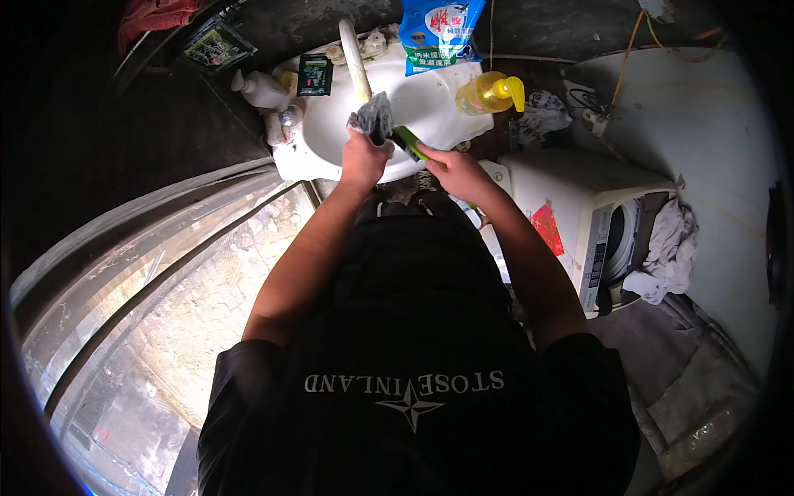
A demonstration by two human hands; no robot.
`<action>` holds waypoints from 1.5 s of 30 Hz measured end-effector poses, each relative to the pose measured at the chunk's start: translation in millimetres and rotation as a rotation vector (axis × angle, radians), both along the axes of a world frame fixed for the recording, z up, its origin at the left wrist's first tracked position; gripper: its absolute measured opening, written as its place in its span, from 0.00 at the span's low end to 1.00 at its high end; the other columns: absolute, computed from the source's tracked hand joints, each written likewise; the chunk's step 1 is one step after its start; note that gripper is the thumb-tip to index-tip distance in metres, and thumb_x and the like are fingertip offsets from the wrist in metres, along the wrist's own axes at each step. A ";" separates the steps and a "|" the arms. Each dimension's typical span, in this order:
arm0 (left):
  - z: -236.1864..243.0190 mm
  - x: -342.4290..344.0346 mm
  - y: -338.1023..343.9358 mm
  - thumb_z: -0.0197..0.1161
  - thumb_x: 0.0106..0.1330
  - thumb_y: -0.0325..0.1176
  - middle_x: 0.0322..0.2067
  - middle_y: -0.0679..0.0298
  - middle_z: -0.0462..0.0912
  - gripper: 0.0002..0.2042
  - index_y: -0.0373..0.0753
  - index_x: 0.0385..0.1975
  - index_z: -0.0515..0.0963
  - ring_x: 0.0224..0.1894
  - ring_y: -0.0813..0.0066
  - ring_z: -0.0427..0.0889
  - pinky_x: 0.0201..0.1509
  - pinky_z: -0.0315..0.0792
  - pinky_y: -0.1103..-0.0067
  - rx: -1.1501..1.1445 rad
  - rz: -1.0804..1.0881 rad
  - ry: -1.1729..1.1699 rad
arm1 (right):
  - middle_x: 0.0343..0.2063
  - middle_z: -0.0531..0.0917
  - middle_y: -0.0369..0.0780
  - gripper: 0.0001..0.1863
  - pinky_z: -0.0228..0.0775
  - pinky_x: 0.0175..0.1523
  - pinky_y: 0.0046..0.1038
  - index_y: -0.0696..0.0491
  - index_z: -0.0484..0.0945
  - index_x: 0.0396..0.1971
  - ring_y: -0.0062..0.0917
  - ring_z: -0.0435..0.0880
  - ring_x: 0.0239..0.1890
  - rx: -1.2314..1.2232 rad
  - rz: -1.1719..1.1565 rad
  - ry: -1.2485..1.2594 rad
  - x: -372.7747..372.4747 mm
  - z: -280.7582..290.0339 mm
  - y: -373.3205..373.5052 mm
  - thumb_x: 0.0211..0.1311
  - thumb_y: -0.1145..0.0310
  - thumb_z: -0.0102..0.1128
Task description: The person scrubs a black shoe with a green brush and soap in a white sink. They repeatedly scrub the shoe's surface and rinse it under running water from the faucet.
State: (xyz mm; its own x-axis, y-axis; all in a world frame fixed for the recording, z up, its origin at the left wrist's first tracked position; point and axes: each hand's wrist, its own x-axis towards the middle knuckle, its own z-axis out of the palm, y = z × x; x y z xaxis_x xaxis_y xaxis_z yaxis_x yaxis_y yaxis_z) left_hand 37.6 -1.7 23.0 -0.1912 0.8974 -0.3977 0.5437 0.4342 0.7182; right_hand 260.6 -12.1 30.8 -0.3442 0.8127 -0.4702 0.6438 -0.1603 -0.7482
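Observation:
My left hand [365,159] is closed around a dark grey, wet-looking item [376,116], streaked with pale suds; whether it is a shoe or bunched cloth I cannot tell. It is held over the white washbasin [331,136], just below the end of the pale faucet [355,58]. Gripped in my right hand [453,169] is a green-handled scrubbing brush [409,143]. Its dark bristles face the grey item and lie close beside it; contact between them is unclear.
Right of the bowl stands a yellow pump bottle [484,93], near a blue detergent bag [442,37]. A white bottle [260,89] and a dark green packet [314,75] sit on the left rim. A washing machine [579,207] with white cloth [668,248] at its opening stands right.

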 end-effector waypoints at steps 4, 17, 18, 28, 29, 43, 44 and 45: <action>5.7 -23.1 -4.4 0.72 0.62 0.37 0.41 0.47 0.88 0.22 0.33 0.51 0.73 0.45 0.49 0.88 0.52 0.80 0.65 0.213 -0.089 0.092 | 0.34 0.84 0.53 0.23 0.75 0.42 0.33 0.36 0.72 0.68 0.38 0.86 0.32 -0.009 -0.097 -0.049 -6.2 23.6 -3.4 0.75 0.62 0.55; -39.8 -7.9 9.1 0.73 0.61 0.43 0.38 0.45 0.85 0.21 0.35 0.49 0.83 0.41 0.48 0.85 0.50 0.79 0.64 0.240 -0.158 -0.021 | 0.26 0.83 0.51 0.25 0.74 0.34 0.34 0.30 0.69 0.70 0.38 0.82 0.23 0.142 -0.200 -0.075 -7.6 43.1 18.0 0.75 0.59 0.55; -40.4 -6.0 11.5 0.73 0.61 0.43 0.39 0.44 0.85 0.21 0.35 0.48 0.83 0.41 0.48 0.85 0.50 0.79 0.64 0.256 -0.164 0.005 | 0.25 0.83 0.51 0.25 0.74 0.34 0.36 0.29 0.69 0.70 0.40 0.83 0.24 0.162 -0.166 -0.139 -11.2 59.9 15.5 0.75 0.59 0.55; -43.0 12.8 20.4 0.73 0.58 0.43 0.36 0.47 0.85 0.18 0.39 0.44 0.86 0.40 0.49 0.85 0.49 0.79 0.63 0.370 -0.277 0.154 | 0.25 0.85 0.48 0.31 0.78 0.37 0.48 0.25 0.67 0.70 0.47 0.85 0.27 0.332 0.103 -0.598 -13.1 69.2 17.9 0.69 0.66 0.55; -43.4 12.0 21.6 0.73 0.58 0.43 0.36 0.47 0.85 0.18 0.39 0.44 0.86 0.40 0.50 0.85 0.49 0.79 0.62 0.374 -0.292 0.168 | 0.25 0.85 0.48 0.31 0.78 0.37 0.48 0.25 0.67 0.70 0.46 0.85 0.27 0.359 0.152 -0.574 -14.6 70.4 14.9 0.69 0.66 0.55; -29.6 -13.0 3.1 0.74 0.57 0.40 0.38 0.46 0.86 0.19 0.33 0.44 0.85 0.41 0.51 0.86 0.50 0.79 0.67 0.281 -0.214 0.108 | 0.38 0.88 0.44 0.25 0.78 0.47 0.41 0.28 0.71 0.68 0.44 0.87 0.39 0.161 -0.090 -0.332 -15.6 28.5 32.3 0.73 0.60 0.53; -29.9 -15.0 0.3 0.75 0.57 0.39 0.38 0.46 0.86 0.19 0.32 0.44 0.85 0.41 0.53 0.86 0.50 0.79 0.68 0.248 -0.180 0.068 | 0.38 0.88 0.44 0.24 0.78 0.47 0.40 0.28 0.71 0.68 0.44 0.87 0.39 0.127 -0.132 -0.268 -15.5 16.8 29.1 0.74 0.59 0.54; -29.1 -16.8 -2.3 0.75 0.58 0.39 0.38 0.46 0.86 0.19 0.31 0.43 0.85 0.41 0.54 0.87 0.50 0.79 0.69 0.216 -0.146 0.028 | 0.37 0.88 0.45 0.24 0.78 0.47 0.39 0.28 0.71 0.68 0.43 0.87 0.39 0.092 -0.173 -0.203 -21.1 14.8 26.3 0.74 0.58 0.54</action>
